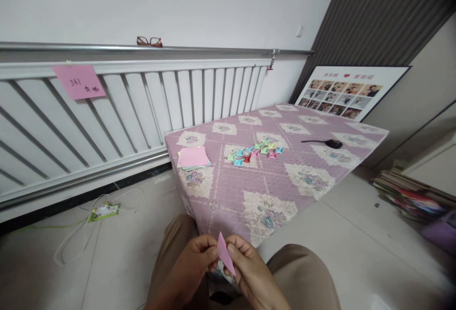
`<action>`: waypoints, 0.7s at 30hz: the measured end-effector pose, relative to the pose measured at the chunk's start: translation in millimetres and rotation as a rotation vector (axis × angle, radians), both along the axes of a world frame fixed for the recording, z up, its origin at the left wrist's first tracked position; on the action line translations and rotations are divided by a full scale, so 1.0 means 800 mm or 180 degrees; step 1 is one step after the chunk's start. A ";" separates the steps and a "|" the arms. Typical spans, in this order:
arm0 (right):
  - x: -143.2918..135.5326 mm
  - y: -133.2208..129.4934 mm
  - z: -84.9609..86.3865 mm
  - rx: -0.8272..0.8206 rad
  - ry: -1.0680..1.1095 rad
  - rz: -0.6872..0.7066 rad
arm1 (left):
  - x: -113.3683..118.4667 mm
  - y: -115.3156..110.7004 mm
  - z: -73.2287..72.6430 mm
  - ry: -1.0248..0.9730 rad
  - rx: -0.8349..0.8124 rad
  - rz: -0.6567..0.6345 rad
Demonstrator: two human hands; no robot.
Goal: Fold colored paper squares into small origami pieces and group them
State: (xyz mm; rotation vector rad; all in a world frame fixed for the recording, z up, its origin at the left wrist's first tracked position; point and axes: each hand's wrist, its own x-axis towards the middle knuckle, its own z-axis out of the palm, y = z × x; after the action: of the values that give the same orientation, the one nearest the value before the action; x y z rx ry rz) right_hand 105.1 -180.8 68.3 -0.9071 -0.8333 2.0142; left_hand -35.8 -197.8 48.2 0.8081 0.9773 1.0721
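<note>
Between my two hands, low in the view and in front of the table's near edge, is a folded pink paper (pixel 225 254) with a pointed top. My left hand (pixel 197 258) pinches its left side, and the fingers of my right hand (pixel 247 262) are closed on its right side. A stack of square paper sheets with a pink one on top (pixel 193 157) lies at the left of the table (pixel 228 186). Several small folded paper pieces (pixel 255 153) in green, blue, pink, red and yellow lie in a cluster near the table's middle.
A black ladle-like object (pixel 333 144) lies on the table's right part. Behind stand a photo board (pixel 347 92) and a radiator (pixel 185 94) with a pink note (pixel 79 82). Glasses (pixel 149 42) rest on the pipe. A power strip (pixel 105 211) is on the floor; papers (pixel 409 196) are stacked right.
</note>
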 end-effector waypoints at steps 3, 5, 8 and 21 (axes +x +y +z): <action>-0.002 -0.001 0.001 -0.0030 -0.0140 -0.0072 | -0.004 -0.001 0.006 0.0032 -0.0043 -0.0069; -0.002 0.000 -0.001 0.0076 -0.0284 -0.0127 | -0.006 -0.001 0.008 0.0057 -0.0012 -0.0080; -0.002 0.002 -0.004 0.0416 -0.0496 -0.0185 | -0.007 -0.001 0.009 0.0062 -0.0017 -0.0088; 0.018 0.007 0.008 0.1848 -0.1829 0.0078 | -0.004 0.003 0.011 -0.0401 -0.0171 0.0043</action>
State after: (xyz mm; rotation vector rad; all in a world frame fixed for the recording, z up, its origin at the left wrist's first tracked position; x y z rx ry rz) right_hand 119.4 -174.9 75.1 -1.1278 -1.6398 1.3923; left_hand -38.7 -195.4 56.7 0.6828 0.9025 1.0905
